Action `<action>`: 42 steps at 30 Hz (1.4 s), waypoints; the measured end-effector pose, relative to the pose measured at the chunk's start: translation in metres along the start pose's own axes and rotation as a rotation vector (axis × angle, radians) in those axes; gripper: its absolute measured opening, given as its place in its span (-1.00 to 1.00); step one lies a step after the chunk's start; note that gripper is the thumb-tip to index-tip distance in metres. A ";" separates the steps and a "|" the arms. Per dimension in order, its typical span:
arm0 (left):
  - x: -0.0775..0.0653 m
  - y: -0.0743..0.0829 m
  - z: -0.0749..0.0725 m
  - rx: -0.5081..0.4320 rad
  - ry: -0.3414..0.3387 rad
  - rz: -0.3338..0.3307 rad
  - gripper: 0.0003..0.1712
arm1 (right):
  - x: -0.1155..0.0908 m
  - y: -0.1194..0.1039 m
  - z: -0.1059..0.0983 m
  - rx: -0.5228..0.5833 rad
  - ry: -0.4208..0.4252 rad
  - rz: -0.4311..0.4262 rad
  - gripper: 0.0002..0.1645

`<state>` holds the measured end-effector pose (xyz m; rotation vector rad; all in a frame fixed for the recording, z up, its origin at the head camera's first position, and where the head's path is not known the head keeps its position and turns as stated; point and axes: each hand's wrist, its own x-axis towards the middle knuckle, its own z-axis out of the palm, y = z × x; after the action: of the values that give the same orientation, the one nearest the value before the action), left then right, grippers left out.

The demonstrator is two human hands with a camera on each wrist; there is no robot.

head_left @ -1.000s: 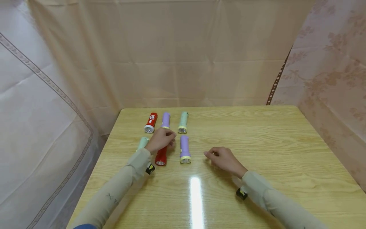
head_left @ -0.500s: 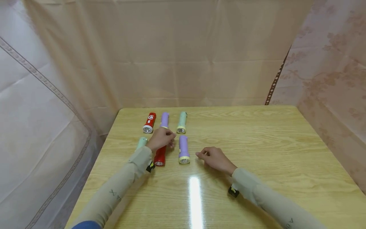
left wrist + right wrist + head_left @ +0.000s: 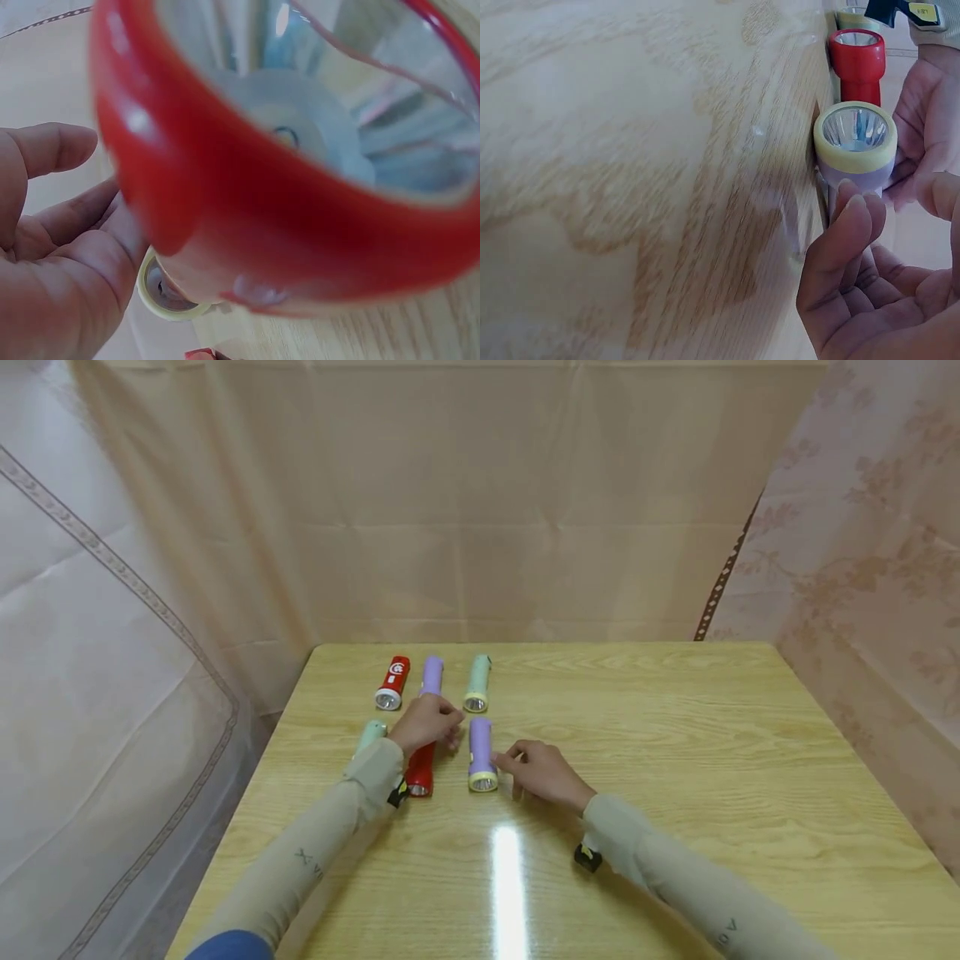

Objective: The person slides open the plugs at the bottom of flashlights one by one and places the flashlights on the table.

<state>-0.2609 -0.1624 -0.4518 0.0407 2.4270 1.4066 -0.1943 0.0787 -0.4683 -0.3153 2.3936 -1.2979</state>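
The near purple flashlight (image 3: 480, 745), just right of the front red flashlight (image 3: 422, 770), should prove light, stiff and slightly slippery, best grasped mid-barrel; the left hand (image 3: 426, 724), at that red one's far end, and the right hand (image 3: 543, 771), farther right, have loose, ungripping fingers.

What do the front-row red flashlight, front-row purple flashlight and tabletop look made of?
Red flashlight: likely hard plastic, glossy; sharp highlights on its head.
Purple flashlight: probably molded plastic, smooth; even color, plain yellow rim.
Tabletop: wood or wood-look laminate, glossy; visible grain and a bright reflected streak, but the pictures don't settle which.
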 end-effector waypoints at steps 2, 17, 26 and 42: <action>0.001 0.001 0.000 0.016 -0.004 0.011 -0.71 | 0.001 -0.001 0.000 -0.003 0.013 0.003 -0.52; 0.006 0.005 0.003 0.043 -0.027 0.023 -0.67 | 0.008 -0.006 0.011 0.020 0.017 0.026 -0.44; 0.007 0.004 0.007 0.038 -0.027 0.039 -0.68 | 0.012 -0.005 0.017 0.002 0.018 0.031 -0.46; 0.007 0.003 0.008 0.060 -0.081 0.007 -0.73 | 0.020 -0.002 0.014 -0.001 -0.026 -0.057 -0.46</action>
<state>-0.2654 -0.1530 -0.4548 0.1183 2.4041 1.3092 -0.2054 0.0592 -0.4780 -0.4010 2.3802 -1.3095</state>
